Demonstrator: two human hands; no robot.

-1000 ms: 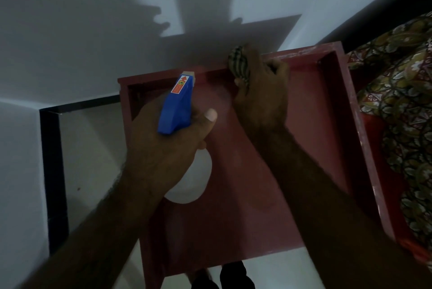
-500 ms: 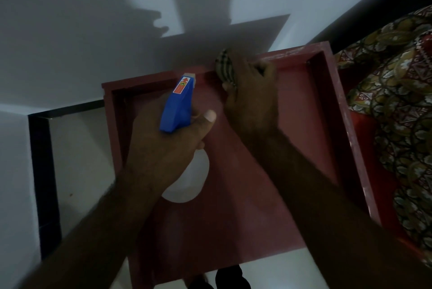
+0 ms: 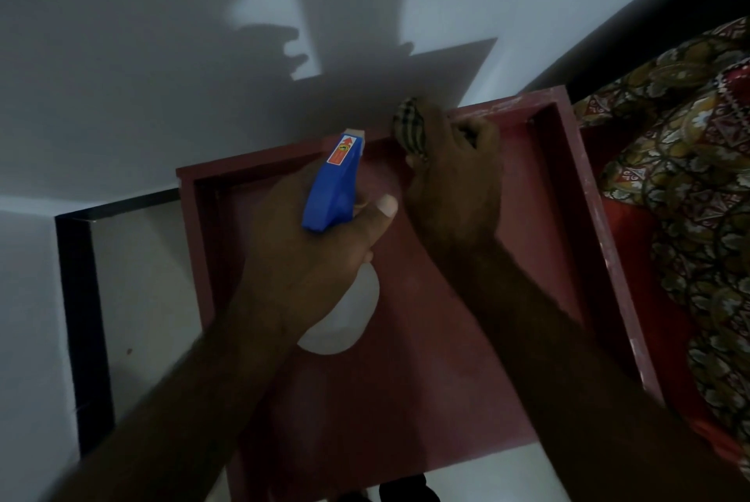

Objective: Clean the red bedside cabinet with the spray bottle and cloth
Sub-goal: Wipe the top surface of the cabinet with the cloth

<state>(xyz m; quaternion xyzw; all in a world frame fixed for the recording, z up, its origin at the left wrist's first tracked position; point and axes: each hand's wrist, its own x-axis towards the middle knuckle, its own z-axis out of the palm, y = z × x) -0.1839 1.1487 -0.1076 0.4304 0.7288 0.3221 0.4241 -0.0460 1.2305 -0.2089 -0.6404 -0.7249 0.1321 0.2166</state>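
Observation:
The red bedside cabinet (image 3: 426, 400) fills the middle of the view, seen from above, with raised rims round its top. My left hand (image 3: 308, 258) grips the spray bottle (image 3: 335, 185) by its neck; the blue head points toward the back rim and the white body hangs below my palm. My right hand (image 3: 454, 193) holds a checked cloth (image 3: 410, 128) bunched in its fingers and presses it against the back rim near the middle. Most of the cloth is hidden under that hand.
A white wall (image 3: 162, 55) stands right behind the cabinet. A bed with a patterned cover (image 3: 698, 217) lies close on the right. To the left is pale floor with a black border strip (image 3: 81, 319).
My right hand with the cloth has slid a little along the back rim. The left hand keeps the spray bottle in nearly the same spot; the camera view shifted slightly.

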